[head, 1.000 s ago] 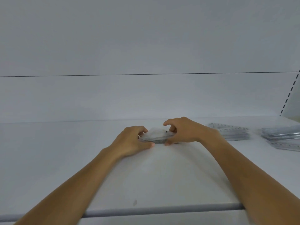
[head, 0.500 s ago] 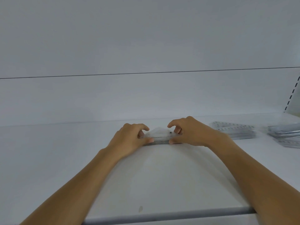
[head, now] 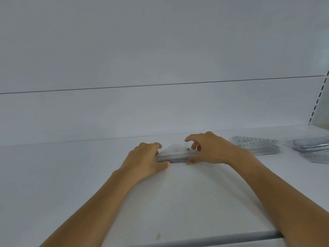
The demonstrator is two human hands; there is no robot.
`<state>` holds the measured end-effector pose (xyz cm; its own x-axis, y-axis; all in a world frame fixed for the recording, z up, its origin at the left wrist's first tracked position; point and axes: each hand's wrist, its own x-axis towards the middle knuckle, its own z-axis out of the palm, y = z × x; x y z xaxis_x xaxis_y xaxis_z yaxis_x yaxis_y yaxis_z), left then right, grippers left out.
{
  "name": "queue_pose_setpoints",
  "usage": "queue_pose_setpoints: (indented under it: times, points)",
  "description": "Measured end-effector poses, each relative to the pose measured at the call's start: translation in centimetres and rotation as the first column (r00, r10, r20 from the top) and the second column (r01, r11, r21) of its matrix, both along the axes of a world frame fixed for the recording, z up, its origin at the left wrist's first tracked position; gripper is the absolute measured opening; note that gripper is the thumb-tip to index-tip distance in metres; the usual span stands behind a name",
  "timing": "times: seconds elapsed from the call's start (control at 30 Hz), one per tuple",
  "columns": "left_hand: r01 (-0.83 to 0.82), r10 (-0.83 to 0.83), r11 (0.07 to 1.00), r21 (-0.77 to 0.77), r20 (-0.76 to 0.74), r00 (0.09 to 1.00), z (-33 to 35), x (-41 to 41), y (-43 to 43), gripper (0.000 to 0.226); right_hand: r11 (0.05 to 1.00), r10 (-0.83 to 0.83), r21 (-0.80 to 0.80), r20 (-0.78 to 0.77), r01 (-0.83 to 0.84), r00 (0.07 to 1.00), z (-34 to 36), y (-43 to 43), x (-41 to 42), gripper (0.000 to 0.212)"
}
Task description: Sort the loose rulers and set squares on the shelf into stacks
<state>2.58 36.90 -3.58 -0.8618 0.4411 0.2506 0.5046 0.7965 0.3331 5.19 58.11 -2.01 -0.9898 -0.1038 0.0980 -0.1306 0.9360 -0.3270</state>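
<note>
a stack of clear triangular set squares (head: 175, 154) lies flat in the middle of the white shelf (head: 71, 175), its long graduated edge facing the person and its apex pointing toward the back panel (head: 160, 50). the left hand (head: 144, 157) grasps the stack's left end, fingers curled over the top and the thumb against the front edge. the right hand (head: 211, 148) grasps the right end, its thumb low against the front edge and its fingers arched over the top near the far corner; the index finger is raised clear of the plastic. a small dark dot shows on the top piece near the right hand.

to the right, well apart from the held stack, a second clear stack (head: 256, 147) with printed numbers rests on the shelf; i cannot tell whether it is rulers or set squares. further right, at the frame's edge, sits a blurred clear pile (head: 313, 150), looser and fanned. a slotted upright (head: 318, 100) runs up the right corner. a faint smudge (head: 158, 236) marks the shelf near its grey front rail (head: 231, 237).
</note>
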Motion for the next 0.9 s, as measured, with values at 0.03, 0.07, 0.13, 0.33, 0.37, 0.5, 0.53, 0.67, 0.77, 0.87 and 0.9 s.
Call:
queue_pose_setpoints:
  times: [0.03, 0.07, 0.13, 0.33, 0.37, 0.5, 0.53, 0.67, 0.77, 0.87, 0.9]
  points:
    - [-0.031, 0.03, 0.998, -0.048, -0.011, 0.999, 0.1, 0.0, 0.0, 0.053, 1.0, 0.002, -0.022, 0.017, -0.002, 1.0, 0.0, -0.1, 0.0, 0.078]
    - [-0.049, 0.048, 0.995, -0.087, -0.021, 0.999, 0.2, 0.0, -0.1, 0.047, 0.999, 0.007, -0.052, 0.037, -0.005, 0.999, 0.1, -0.3, 0.1, 0.082]
    - [-0.052, 0.049, 0.991, -0.122, -0.029, 0.998, 0.4, 0.2, -0.2, 0.035, 0.997, 0.019, -0.074, 0.072, -0.013, 0.997, 0.4, -0.8, 0.0, 0.085]
    - [0.018, -0.023, 0.987, -0.158, -0.031, 0.999, 0.6, 0.3, -0.4, 0.027, 0.98, -0.006, 0.191, 0.292, -0.052, 0.956, 3.0, -3.7, -1.5, 0.087]
    - [0.028, -0.033, 0.988, -0.149, -0.033, 0.999, 0.5, 0.3, -0.4, 0.029, 0.974, -0.015, 0.217, 0.349, -0.065, 0.937, 3.6, -4.2, -1.9, 0.087]
    - [0.059, -0.064, 0.991, -0.12, -0.041, 0.997, 0.2, 0.2, -0.5, 0.026, 0.949, -0.06, 0.301, 0.469, -0.096, 0.881, 4.8, -5.8, -3.1, 0.082]
    - [0.066, -0.071, 0.991, -0.112, -0.043, 0.997, 0.1, 0.1, -0.6, 0.025, 0.941, -0.071, 0.325, 0.469, -0.097, 0.88, 4.9, -6.1, -3.3, 0.08]
    - [0.053, -0.054, 0.997, -0.054, -0.031, 0.998, 0.1, -0.3, -0.6, 0.02, 0.925, -0.076, 0.367, 0.438, -0.101, 0.895, 5.0, -6.6, -3.6, 0.078]
    - [0.044, -0.046, 0.998, -0.048, -0.034, 0.998, 0.1, -0.4, -0.5, 0.024, 0.906, -0.078, 0.41, 0.401, -0.102, 0.913, 5.0, -6.8, -3.4, 0.076]
    - [0.046, -0.051, 0.996, -0.082, -0.061, 0.997, 0.0, -0.3, -0.5, 0.023, 0.9, -0.081, 0.423, 0.396, -0.103, 0.915, 4.9, -6.9, -3.2, 0.076]
    - [0.046, -0.052, 0.995, -0.089, -0.069, 0.996, 0.0, -0.2, -0.5, 0.022, 0.902, -0.079, 0.418, 0.401, -0.105, 0.913, 4.9, -6.9, -3.1, 0.076]
